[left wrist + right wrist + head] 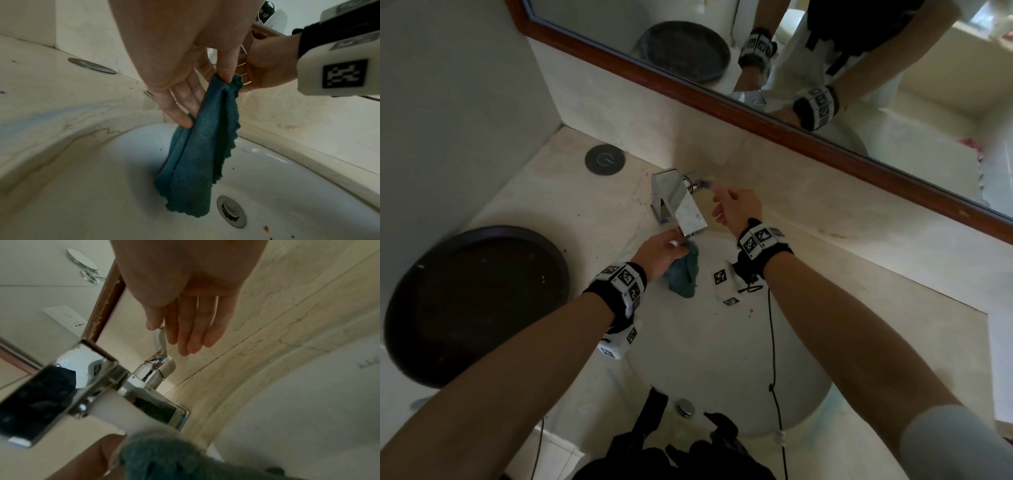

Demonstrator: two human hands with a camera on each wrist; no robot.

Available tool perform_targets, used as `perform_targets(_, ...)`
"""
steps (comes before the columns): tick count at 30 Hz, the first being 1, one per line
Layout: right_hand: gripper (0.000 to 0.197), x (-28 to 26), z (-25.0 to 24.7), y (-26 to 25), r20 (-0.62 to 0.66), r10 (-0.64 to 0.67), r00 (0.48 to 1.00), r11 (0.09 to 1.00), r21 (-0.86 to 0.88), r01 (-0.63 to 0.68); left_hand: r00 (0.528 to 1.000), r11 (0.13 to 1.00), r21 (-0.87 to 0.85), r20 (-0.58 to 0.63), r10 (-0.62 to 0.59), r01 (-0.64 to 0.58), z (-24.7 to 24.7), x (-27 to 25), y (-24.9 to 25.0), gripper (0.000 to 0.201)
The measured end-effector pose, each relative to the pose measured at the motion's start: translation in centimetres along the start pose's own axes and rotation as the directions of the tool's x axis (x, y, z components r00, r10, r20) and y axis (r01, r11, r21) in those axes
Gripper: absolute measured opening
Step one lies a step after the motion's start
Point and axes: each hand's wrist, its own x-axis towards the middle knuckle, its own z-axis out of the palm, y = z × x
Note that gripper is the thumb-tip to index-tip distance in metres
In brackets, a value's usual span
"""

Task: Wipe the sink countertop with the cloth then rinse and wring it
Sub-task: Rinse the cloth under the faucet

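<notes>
A teal cloth (683,274) (197,154) hangs bunched over the white sink basin (722,359) (92,178), just below the chrome faucet spout (678,205) (61,386). My left hand (664,250) (207,91) pinches the cloth's top edge between its fingers. My right hand (722,202) (162,331) is at the faucet lever (703,183) (161,344), which sits between its thumb and straight fingers. No water shows at the spout. The cloth's top (164,459) fills the bottom of the right wrist view. The marble countertop (534,205) surrounds the basin.
A dark round tray (472,305) sits on the counter at the left. A black round disc (605,159) lies behind the faucet near the wall. The wood-framed mirror (756,116) runs along the back. The drain plug (685,407) (231,211) is in the basin. A black cable (772,342) hangs from my right wrist.
</notes>
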Motion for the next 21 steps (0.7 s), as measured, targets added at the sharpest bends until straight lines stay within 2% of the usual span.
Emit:
perform_targets(2, 0.030, -1.0, 0.7, 1.4, 0.073, 0.013, 0.997, 1.000, 0.022, -0.015, 1.000, 1.000, -0.001, -0.004, 0.015, -0.015, 0.1, 0.0, 0.1, 0.011)
perform_targets(4, 0.015, -2.3, 1.7, 3.5, 0.220, 0.045, 0.975, 0.998, 0.040, -0.055, 0.999, 0.999, -0.006, -0.002, 0.045, -0.045, 0.2, 0.0, 0.2, 0.022)
perform_targets(6, 0.021, -3.8, 2.6, 5.3, 0.348, 0.060, 0.936, 0.996, 0.035, -0.077, 0.998, 0.998, -0.022, 0.003, 0.059, -0.059, 0.5, 0.3, 0.1, 0.027)
perform_targets(8, 0.018, -5.2, 3.0, 6.0, 0.399, 0.065, 0.915, 0.987, 0.110, -0.118, 0.998, 0.998, -0.022, 0.005, 0.056, -0.056, 0.9, 0.8, 0.0, 0.030)
perform_targets(12, 0.009, -6.1, 3.2, 6.2, 0.345, 0.100, 0.933, 0.939, 0.277, -0.203, 0.998, 0.998, -0.043, -0.046, 0.044, -0.046, 1.8, 0.6, 1.1, 0.051)
perform_targets(14, 0.015, -6.0, 3.3, 6.3, 0.313, 0.118, 0.942, 0.926, 0.308, -0.218, 0.997, 0.996, -0.064, -0.067, 0.050, -0.054, 2.0, 0.9, 1.2, 0.057)
perform_targets(19, 0.024, -5.6, 2.9, 5.9, 0.238, 0.163, 0.957, 0.894, 0.374, -0.246, 0.998, 0.997, -0.055, -0.021, 0.060, -0.061, 2.0, 0.8, 2.0, 0.032)
perform_targets(21, 0.024, -5.5, 2.5, 5.6, 0.224, 0.178, 0.958, 0.881, 0.397, -0.257, 0.999, 0.999, -0.042, 0.012, 0.031, -0.030, 2.0, 0.9, 2.0, 0.030)
